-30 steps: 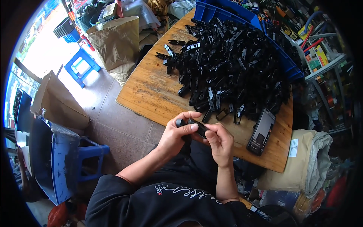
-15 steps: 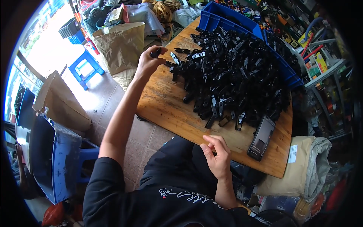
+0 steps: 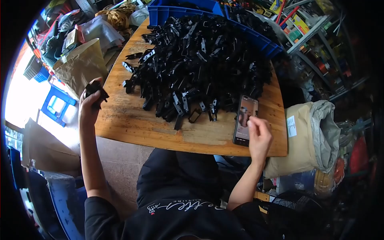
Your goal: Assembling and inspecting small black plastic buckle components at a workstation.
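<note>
My left hand (image 3: 87, 110) is closed around a small black plastic part (image 3: 97, 95), held up just off the table's left edge. My right hand (image 3: 261, 138) hovers at the smartphone (image 3: 241, 134), its fingers curled with the fingertips over or on the lit screen; whether they touch it I cannot tell. Nothing shows in those fingers. The phone lies face up near the right front of the wooden table (image 3: 128, 130). A large heap of black plastic parts (image 3: 200, 60), some with shiny faces, covers the table's middle and back.
Blue crates (image 3: 160, 15) with black parts border the heap at the back and right. A brown paper bag (image 3: 82, 66) and a blue stool (image 3: 58, 104) are on the left. To the right stand a tan sack (image 3: 298, 144) and a metal shelf (image 3: 314, 34) of mixed goods.
My left hand has come back from the heap's left side, holding the black part. My right hand has moved right, from the table's front edge to the phone. The view has turned rightward.
</note>
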Demonstrator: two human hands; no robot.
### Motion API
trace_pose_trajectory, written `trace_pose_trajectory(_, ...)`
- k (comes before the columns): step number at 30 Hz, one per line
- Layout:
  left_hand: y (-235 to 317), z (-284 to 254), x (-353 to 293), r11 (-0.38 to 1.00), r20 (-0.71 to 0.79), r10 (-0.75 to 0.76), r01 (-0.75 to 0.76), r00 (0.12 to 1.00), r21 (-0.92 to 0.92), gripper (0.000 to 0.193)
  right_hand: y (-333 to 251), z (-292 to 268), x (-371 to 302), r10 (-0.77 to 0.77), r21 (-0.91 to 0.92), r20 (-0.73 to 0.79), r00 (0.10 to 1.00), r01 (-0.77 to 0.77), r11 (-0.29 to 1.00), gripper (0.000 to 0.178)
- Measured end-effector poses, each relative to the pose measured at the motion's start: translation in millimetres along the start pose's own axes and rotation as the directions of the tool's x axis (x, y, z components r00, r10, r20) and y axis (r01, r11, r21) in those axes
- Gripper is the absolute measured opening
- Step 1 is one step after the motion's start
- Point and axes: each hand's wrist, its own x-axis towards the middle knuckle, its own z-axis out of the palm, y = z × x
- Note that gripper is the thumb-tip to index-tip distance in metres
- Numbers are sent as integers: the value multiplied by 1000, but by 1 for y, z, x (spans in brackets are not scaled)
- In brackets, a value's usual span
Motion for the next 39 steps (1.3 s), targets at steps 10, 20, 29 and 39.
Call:
trace_pose_trajectory(10, -33, 120, -54, 894, 64, -86, 105, 994, -435, 60, -7, 37, 30, -401, -270, 427, 810, 538, 799, 18)
trace_pose_trajectory(20, -49, 157, -80, 804, 171, -230, 287, 958, -522, 33, -9, 54, 36, -506, -316, 459, 730, 667, 674, 8)
trace_pose_trajectory(29, -49, 164, -82, 788, 162, -299, 339, 940, -514, 27, -2, 66, 27, -327, -491, 438, 837, 528, 693, 10)
trace_pose_trajectory(39, -51, 169, -86, 806, 138, -314, 341, 939, -484, 15, -11, 44, 22, -213, 72, 83, 974, 207, 976, 10)
